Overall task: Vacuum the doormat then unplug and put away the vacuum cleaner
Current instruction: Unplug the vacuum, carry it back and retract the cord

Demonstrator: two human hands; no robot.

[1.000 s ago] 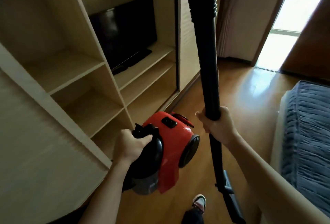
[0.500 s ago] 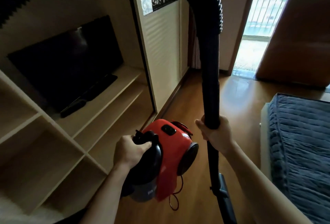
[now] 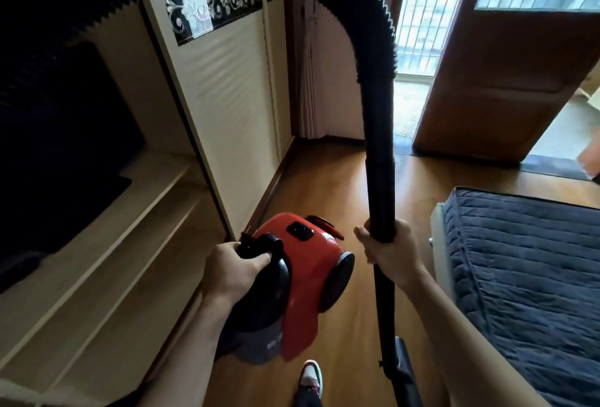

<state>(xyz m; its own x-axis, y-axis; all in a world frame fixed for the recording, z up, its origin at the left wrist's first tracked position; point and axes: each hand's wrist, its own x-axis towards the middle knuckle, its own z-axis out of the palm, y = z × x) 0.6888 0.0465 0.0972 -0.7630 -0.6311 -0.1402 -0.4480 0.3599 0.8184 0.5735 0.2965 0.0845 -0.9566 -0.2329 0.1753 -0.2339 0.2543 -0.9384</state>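
A red and black vacuum cleaner (image 3: 305,263) hangs in the air in front of me, off the wooden floor. My left hand (image 3: 232,272) grips its black carry handle. My right hand (image 3: 388,252) is closed around the black wand (image 3: 378,153), which stands almost upright. From the wand's top the ribbed black hose (image 3: 373,7) arches up and over to the left. The floor nozzle (image 3: 404,371) hangs low beside my foot. No doormat is visible.
A light wooden shelf unit (image 3: 107,260) with a dark TV (image 3: 61,146) runs along the left. A bed with a blue quilt (image 3: 526,283) fills the right. Ahead lie wooden floor (image 3: 328,176), an open brown door (image 3: 506,75) and a bright balcony doorway (image 3: 418,26).
My view has advanced along the shelf unit toward the balcony doorway and tilted up. The TV has slid to the left edge. Both hands keep the same grips.
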